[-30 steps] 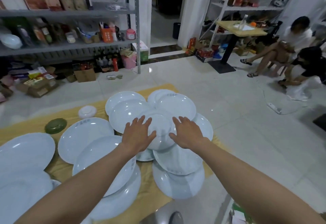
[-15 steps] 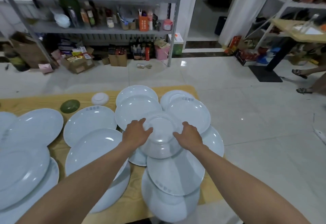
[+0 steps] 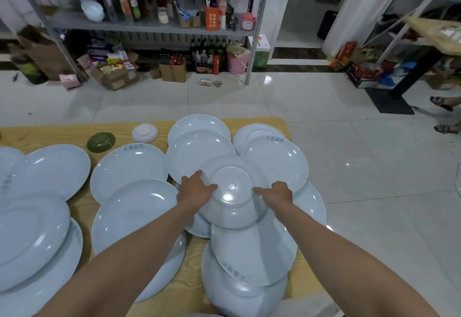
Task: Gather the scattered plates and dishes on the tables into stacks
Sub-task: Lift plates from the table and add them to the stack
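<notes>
Centre plate (image 3: 232,213): lying upside down, foot ring facing up, over the overlapping white plates (image 3: 277,162) at the wooden table's (image 3: 62,131) right end.
Long axis: round, so showing none.
Left hand (image 3: 195,189): gripping its left rim, thumb lying on top.
Right hand (image 3: 275,193): gripping the opposite rim.
Cardboard box (image 3: 119,79): sitting open on the floor, holding coloured packets.

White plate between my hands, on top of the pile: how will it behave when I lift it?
The white plate looks glazed and glossy, so probably slippery; the left hand and right hand gripping opposite edges should help. It looks rigid ceramic, likely fairly heavy and chippable. It overlaps neighbouring plates, so lifting straight up probably avoids scraping them.
</notes>
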The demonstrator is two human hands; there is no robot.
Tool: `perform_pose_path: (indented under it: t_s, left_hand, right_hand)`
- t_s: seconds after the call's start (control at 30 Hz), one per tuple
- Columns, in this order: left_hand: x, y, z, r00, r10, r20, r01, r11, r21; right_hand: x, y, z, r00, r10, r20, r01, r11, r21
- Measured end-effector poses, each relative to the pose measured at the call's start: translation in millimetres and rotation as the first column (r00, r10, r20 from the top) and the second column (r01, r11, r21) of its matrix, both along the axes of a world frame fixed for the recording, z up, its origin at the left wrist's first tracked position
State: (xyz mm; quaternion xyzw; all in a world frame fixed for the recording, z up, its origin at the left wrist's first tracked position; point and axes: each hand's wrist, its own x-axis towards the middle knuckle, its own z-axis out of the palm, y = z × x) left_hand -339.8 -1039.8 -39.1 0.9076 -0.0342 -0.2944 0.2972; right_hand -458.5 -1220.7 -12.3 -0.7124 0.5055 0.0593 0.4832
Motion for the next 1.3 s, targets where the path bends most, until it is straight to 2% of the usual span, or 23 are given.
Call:
perform_pose_path:
  t_s: [0.23, 0.77, 1.0, 1.07, 1.17, 1.3]
  left_hand:
    - [1, 1, -6, 0.999, -0.010, 0.034, 0.010, 1.000, -0.005]
    - [8, 2, -6, 0.999, 0.035, -0.002, -0.035, 0.999, -0.031]
    - [8, 0, 7, 0.998, 0.035, 0.056, -0.034, 0.999, -0.030]
    - [7, -4, 18, 0.995, 0.051, 0.088, -0.049, 0.999, -0.020]
    - [10, -12, 38, 0.985, 0.133, 0.113, -0.123, 0.989, -0.087]
    - [10, -27, 68, 0.974, 0.146, 0.174, -0.120, 0.981, -0.149]
  right_hand:
    - [4, 3, -4, 1.000, 0.000, -0.026, -0.001, 1.000, -0.013]
    - [6, 8, -3, 0.998, -0.026, -0.049, 0.025, 0.999, -0.023]
    - [6, 9, 13, 0.999, -0.037, -0.030, 0.036, 0.999, -0.035]
    - [6, 8, 22, 0.999, -0.046, -0.003, 0.046, 0.998, -0.046]
    - [9, 2, 35, 0.994, -0.079, 0.071, 0.083, 0.995, -0.062]
    - [10, -5, 54, 0.965, -0.165, 0.205, 0.177, 0.983, -0.038]
